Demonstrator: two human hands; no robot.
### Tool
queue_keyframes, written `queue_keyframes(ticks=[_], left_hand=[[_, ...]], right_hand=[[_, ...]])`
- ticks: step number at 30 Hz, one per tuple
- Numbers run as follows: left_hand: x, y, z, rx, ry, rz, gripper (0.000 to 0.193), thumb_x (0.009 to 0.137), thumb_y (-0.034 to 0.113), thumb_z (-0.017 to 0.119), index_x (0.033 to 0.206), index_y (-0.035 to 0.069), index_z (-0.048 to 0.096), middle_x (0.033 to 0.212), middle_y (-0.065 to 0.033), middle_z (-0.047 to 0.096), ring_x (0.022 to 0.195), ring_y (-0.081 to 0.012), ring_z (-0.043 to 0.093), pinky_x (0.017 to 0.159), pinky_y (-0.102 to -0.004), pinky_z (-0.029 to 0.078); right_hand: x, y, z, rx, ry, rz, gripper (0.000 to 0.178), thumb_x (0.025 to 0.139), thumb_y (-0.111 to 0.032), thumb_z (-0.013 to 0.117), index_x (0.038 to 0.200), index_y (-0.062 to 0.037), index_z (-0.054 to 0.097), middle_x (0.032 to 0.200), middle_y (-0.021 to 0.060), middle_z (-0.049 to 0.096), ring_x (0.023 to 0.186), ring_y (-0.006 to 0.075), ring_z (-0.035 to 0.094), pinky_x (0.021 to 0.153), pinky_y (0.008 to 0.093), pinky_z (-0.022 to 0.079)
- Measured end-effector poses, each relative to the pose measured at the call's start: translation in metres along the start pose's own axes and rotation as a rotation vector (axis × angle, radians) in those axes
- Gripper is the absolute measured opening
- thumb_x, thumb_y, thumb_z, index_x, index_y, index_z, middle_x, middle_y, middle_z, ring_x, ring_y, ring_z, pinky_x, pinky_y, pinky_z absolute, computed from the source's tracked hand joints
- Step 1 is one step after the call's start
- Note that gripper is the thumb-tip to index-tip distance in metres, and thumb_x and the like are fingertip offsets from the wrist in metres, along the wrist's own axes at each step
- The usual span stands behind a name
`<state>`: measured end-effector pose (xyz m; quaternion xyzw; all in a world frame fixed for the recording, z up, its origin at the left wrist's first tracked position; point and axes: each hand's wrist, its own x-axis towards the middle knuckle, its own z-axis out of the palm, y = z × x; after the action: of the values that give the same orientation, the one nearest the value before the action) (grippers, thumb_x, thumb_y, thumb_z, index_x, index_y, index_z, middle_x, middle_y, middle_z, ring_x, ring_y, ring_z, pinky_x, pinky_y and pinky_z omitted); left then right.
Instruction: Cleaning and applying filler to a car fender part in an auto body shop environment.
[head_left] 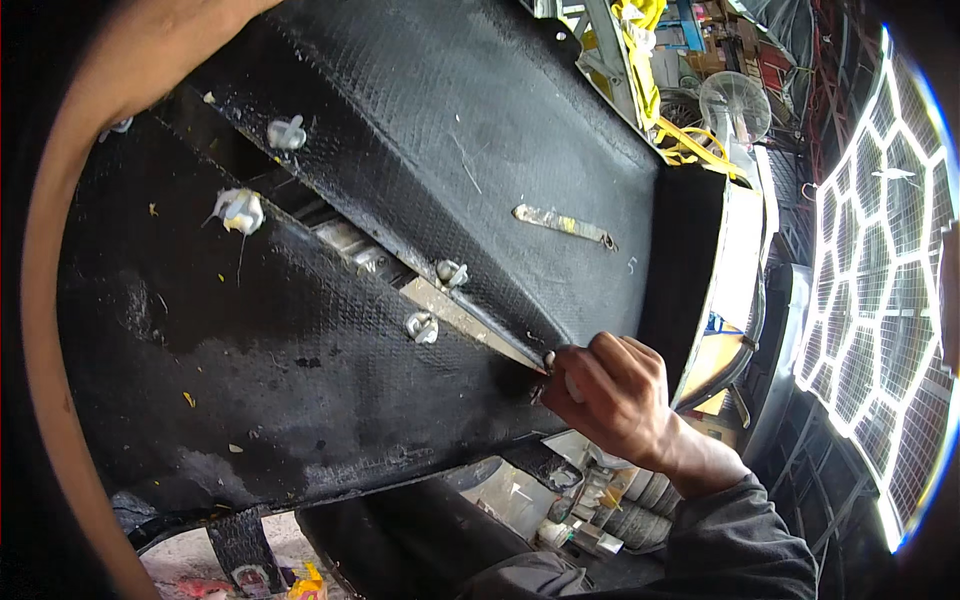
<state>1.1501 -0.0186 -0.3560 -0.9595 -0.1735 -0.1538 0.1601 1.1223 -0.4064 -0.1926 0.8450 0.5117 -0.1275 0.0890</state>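
Note:
A large black textured panel [300, 350] spreads before me, with a long tapering slot running down through it from upper left. My right hand [615, 390] reaches in from the lower right, fingers closed in a pinch at the slot's narrow end. A small pale bit shows at the fingertips; the rest of what they grip is hidden. Along the slot sit pale wing-shaped fasteners, such as one on the upper side [287, 133], one smeared with whitish paste [240, 211] and a pair nearer my hand [450, 273]. My bare left arm [55, 230] curves along the left rim; its hand is out of view.
A worn flat strip [565, 224] lies on the panel. Beyond its far edge are a yellow cloth or jacket [643, 50], a fan [735, 105] and clutter. Bright honeycomb-patterned lights [880, 240] hang at right. Tyres [640, 510] and other items are below.

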Motion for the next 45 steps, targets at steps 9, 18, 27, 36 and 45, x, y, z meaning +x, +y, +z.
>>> queue_keyframes(ticks=[9, 18, 27, 36, 45], left_hand=[[0.009, -0.022, -0.019, -0.102, -0.024, 0.050, 0.062, 0.102, 0.058, 0.047, 0.155, 0.026, 0.044, 0.165, -0.0083, 0.036, 0.155, -0.0243, 0.024, 0.127, -0.0505, 0.007], [0.011, -0.022, -0.022, -0.227, -0.016, 0.037, 0.063, 0.101, 0.059, 0.048, 0.152, 0.022, 0.050, 0.162, -0.0126, 0.039, 0.155, -0.0277, 0.025, 0.127, -0.0521, 0.004], [0.010, -0.017, -0.029, -0.264, -0.092, 0.053, 0.064, 0.101, 0.057, 0.048, 0.154, 0.021, 0.046, 0.163, -0.0133, 0.037, 0.155, -0.0295, 0.023, 0.126, -0.0532, 0.003], [0.018, -0.020, -0.037, -0.275, -0.040, 0.066, 0.068, 0.099, 0.062, 0.047, 0.153, 0.020, 0.049, 0.162, -0.0160, 0.039, 0.155, -0.0318, 0.024, 0.126, -0.0545, 0.002], [0.009, -0.026, -0.027, -0.256, -0.008, 0.067, 0.067, 0.100, 0.062, 0.047, 0.152, 0.020, 0.050, 0.162, -0.0156, 0.040, 0.154, -0.0316, 0.025, 0.126, -0.0547, 0.003]], right_hand=[[0.035, 0.017, -0.024, 0.419, 0.249, -0.044, 0.036, 0.081, 0.010, 0.067, 0.114, -0.0032, 0.066, 0.081, 0.0079, 0.059, 0.073, 0.0258, 0.063, 0.062, 0.0377, 0.053], [-0.006, 0.007, 0.026, 0.172, 0.252, -0.297, 0.046, 0.078, -0.006, 0.069, 0.123, 0.0001, 0.068, 0.102, 0.0070, 0.063, 0.071, 0.0140, 0.058, 0.061, 0.0290, 0.053], [0.039, 0.005, 0.003, 0.384, 0.257, -0.252, 0.038, 0.075, -0.007, 0.068, 0.113, -0.0051, 0.070, 0.121, 0.0067, 0.066, 0.098, 0.0196, 0.064, 0.078, 0.0384, 0.055], [0.013, 0.008, 0.030, 0.309, 0.304, -0.402, 0.031, 0.075, -0.010, 0.069, 0.104, -0.0005, 0.070, 0.106, 0.0106, 0.065, 0.087, 0.0194, 0.061, 0.068, 0.0317, 0.057], [0.029, -0.006, 0.019, 0.250, 0.184, -0.266, 0.027, 0.077, -0.015, 0.068, 0.101, -0.0034, 0.069, 0.089, 0.0070, 0.052, 0.084, 0.0219, 0.055, 0.070, 0.0336, 0.051]])
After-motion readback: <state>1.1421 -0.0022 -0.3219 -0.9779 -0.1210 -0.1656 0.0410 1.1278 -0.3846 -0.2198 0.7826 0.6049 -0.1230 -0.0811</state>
